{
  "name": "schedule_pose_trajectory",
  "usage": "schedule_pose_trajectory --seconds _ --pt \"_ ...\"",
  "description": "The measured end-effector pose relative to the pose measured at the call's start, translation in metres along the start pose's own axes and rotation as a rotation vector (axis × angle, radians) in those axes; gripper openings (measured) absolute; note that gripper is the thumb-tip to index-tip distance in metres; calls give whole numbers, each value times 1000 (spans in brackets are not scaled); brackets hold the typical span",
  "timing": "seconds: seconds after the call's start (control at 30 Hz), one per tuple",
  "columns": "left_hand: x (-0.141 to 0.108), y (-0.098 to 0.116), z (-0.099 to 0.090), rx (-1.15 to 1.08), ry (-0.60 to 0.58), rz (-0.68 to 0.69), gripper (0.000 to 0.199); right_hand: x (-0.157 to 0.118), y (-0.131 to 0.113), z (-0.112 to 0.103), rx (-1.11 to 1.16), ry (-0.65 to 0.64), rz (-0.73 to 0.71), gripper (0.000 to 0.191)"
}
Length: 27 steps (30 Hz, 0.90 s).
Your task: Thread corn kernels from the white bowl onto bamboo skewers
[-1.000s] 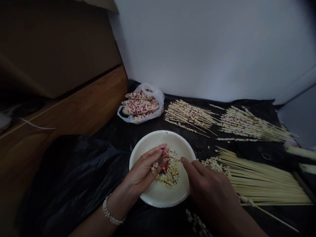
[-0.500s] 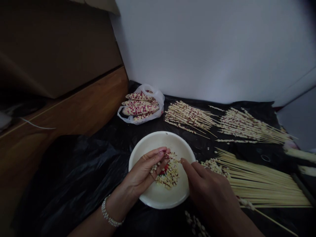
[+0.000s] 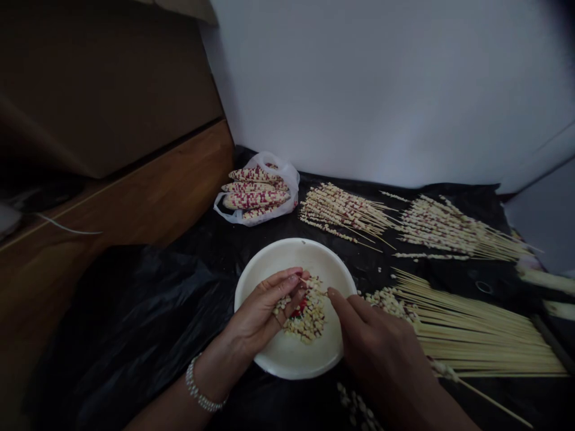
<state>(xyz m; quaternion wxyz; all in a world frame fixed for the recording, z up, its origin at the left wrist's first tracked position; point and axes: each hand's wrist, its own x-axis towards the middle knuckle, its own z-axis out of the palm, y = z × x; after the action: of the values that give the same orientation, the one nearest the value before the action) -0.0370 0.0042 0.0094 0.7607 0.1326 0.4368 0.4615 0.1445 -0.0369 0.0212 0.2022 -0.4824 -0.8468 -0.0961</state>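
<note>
White bowl [image 3: 309, 360], one, landmark, on a black sheet [image 3: 171, 311]. Thin skewer [image 3: 324, 293], one, over the bowl's interior, some kernels apparently threaded on it. Left hand [image 3: 265, 302]: thumb and forefinger pinching at the skewer's far end; other fingers curled round kernels [image 3: 281, 304] in the palm. Right hand [image 3: 375, 329]: thumb and forefinger pressed on the skewer's near end, at the bowl's right rim. Loose kernels [image 3: 309, 326], a heap, inside the bowl. Hazards, by judgement: the point could prick a left fingertip, if pushed too hard; a kernel might split or skip off, if pierced off centre; palm kernels could spill, if the curled fingers slacken; the thin stick may bend under side pressure. Change against half a second earlier: hands and bowl almost unmoved, same pinch; the loaded skewer [image 3: 489, 398], right of the bowl beyond the right forearm, seems shifted slightly bowlward.
</note>
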Motion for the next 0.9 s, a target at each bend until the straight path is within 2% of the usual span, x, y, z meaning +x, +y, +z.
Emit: schedule_pose_trajectory --seconds 0.17,0.4,0.67,0.9 --pt "-1 0 1 -60 -9 27 14 1 0 -1 22 -36 9 42" --pt "-3 4 4 -38 26 -4 15 -1 0 0 20 -10 9 42" --pt "-3 2 2 -27 13 -17 15 -8 -5 10 29 -2 72 46" --pt "-2 1 0 -73 -11 -43 15 -8 -8 8 7 6 63 44"
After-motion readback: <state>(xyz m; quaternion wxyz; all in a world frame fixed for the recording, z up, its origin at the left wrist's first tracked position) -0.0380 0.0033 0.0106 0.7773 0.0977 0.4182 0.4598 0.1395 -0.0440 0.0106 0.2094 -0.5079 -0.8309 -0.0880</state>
